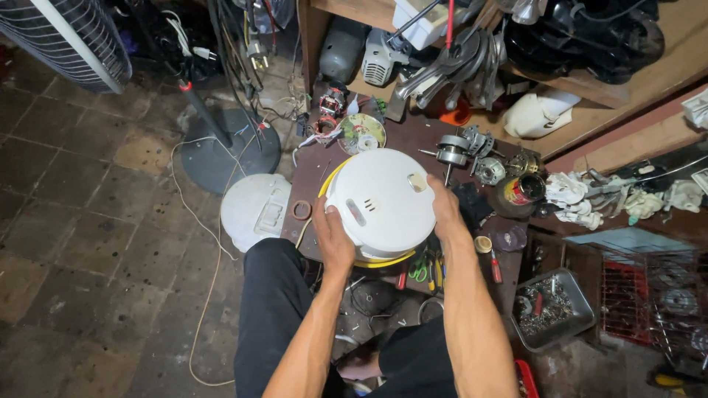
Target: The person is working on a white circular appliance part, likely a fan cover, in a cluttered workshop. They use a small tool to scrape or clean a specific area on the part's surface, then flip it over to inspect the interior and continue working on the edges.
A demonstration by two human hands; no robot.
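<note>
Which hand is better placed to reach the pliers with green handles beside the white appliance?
The right hand, probably. It grips the right side of the white appliance, and the pliers lie just below it; the left hand holds the far side.

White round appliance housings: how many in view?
2. One white round housing on the workbench, gripped by left hand and right hand; another white housing left, on the floor. More may hide in clutter.

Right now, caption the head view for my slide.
Both hands, left hand and right hand, grip an overturned white round appliance on a cluttered workbench.
</note>
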